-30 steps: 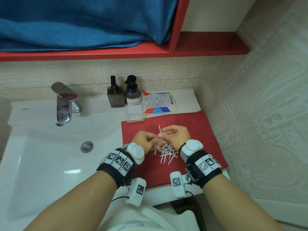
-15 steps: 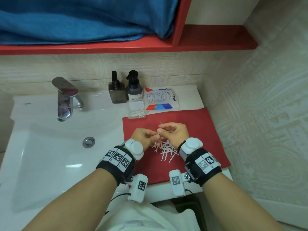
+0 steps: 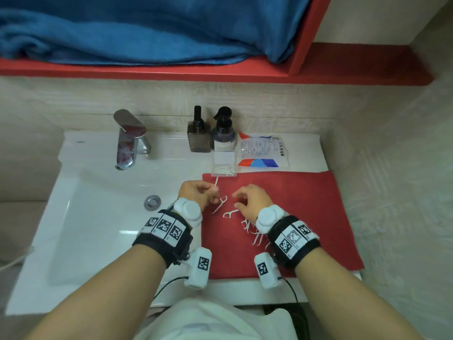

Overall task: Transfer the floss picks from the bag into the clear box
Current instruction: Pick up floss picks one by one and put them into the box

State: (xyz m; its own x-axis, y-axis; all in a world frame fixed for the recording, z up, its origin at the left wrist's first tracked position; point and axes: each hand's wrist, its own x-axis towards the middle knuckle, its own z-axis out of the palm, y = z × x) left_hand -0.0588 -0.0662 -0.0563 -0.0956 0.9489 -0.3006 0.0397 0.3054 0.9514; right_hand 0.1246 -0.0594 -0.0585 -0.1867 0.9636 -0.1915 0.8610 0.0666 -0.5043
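Several white floss picks (image 3: 250,229) lie loose on the red mat (image 3: 306,217), partly hidden under my right wrist. My left hand (image 3: 198,192) pinches floss picks whose thin ends stick up past the fingers toward the clear box (image 3: 224,165). That box sits at the mat's far edge with a few picks inside. My right hand (image 3: 252,200) hovers over the pile with fingers loosely curled and nothing held. The printed floss bag (image 3: 262,153) lies flat behind the mat, right of the box.
A white sink basin (image 3: 103,217) with a chrome tap (image 3: 130,141) fills the left. Two dark pump bottles (image 3: 210,133) stand behind the clear box. A red shelf (image 3: 171,72) with a blue towel (image 3: 134,28) hangs overhead. A tiled wall closes the right side.
My hands were joined over the pile, both pinching picks. They have parted: the left keeps the picks and has moved left and toward the box, the right has let go.
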